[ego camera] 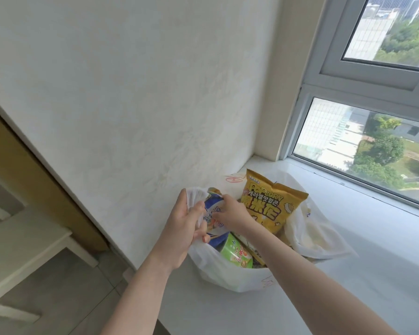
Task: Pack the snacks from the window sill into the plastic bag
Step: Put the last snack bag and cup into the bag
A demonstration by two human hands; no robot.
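A white plastic bag (230,276) stands open on the white window sill (348,274) by the wall. Inside it a yellow popcorn packet (269,204) stands upright at the back, a green snack packet (235,253) lies at the front, and a blue-and-white snack packet (214,213) leans at the left. My left hand (184,226) grips the bag's left handle and rim, bunched in its fingers. My right hand (230,211) pinches the upper edge of the blue-and-white packet inside the bag's mouth. Whatever is deeper in the bag is hidden.
A textured white wall (131,105) rises right behind the bag. The window frame (298,131) closes the sill at the back right. A pale table (22,250) stands lower at the left over a grey tiled floor. Bare sill stretches to the right of the bag.
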